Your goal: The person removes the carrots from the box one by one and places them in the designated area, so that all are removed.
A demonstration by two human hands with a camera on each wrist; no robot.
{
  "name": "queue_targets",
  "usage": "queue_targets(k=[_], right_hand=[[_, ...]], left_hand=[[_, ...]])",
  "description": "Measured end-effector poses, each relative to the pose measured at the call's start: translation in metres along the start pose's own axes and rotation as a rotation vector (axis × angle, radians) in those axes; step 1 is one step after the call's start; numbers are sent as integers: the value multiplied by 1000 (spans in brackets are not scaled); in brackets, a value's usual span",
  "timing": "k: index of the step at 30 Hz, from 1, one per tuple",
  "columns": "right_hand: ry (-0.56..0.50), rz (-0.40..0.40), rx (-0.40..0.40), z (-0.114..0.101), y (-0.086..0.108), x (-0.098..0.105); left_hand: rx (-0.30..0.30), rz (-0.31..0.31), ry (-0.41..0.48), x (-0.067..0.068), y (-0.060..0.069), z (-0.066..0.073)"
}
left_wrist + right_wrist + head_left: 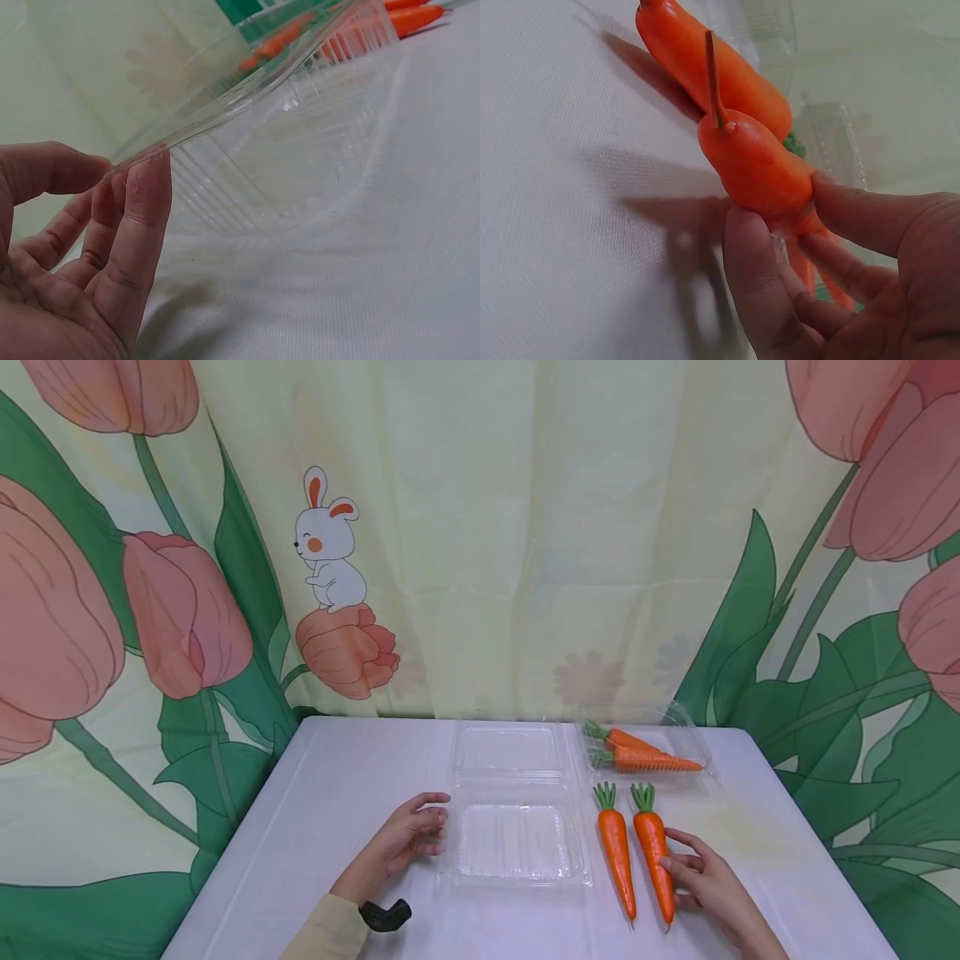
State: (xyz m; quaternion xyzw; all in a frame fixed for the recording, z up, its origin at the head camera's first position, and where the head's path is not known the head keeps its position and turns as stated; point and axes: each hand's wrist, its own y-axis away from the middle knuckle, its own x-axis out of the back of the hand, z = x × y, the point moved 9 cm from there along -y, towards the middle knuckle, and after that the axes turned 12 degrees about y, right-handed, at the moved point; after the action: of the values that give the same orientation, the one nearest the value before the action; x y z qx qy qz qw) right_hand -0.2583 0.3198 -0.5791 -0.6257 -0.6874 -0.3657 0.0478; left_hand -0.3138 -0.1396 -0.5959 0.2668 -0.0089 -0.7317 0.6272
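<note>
An open clear plastic box (513, 843) lies on the white table, its lid (507, 752) folded out behind it. My left hand (411, 837) pinches the box's left rim (225, 101) between thumb and fingers. Right of the box, two orange carrots with green tops lie side by side. My right hand (701, 881) holds the right carrot (654, 860) by its side, and in the right wrist view thumb and fingers grip this carrot (757, 165). The other carrot (617, 860) lies untouched to its left.
At the table's back right stands another clear box (690, 745) with carrots (645, 762) inside. A curtain (480, 543) printed with tulips and a rabbit hangs behind the table (360, 752).
</note>
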Motion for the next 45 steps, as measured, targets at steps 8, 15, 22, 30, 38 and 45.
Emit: queue_targets(k=[8, 15, 22, 30, 38, 45], right_hand=[[16, -5, -8, 0, -5, -2], [23, 10, -11, -3, -8, -3], [20, 8, -18, -3, -7, -3], [21, 23, -9, 0, -6, 3], [27, 45, -12, 1, -8, 4], [131, 98, -23, -5, -10, 5]], left_hand=[[4, 4, -7, 0, -1, 0], [1, 9, -12, -2, -2, 1], [3, 7, -9, -3, -1, 0], [7, 22, -4, -2, 0, 2], [4, 15, 7, -3, 1, 1], [1, 18, 7, -4, 2, 1]])
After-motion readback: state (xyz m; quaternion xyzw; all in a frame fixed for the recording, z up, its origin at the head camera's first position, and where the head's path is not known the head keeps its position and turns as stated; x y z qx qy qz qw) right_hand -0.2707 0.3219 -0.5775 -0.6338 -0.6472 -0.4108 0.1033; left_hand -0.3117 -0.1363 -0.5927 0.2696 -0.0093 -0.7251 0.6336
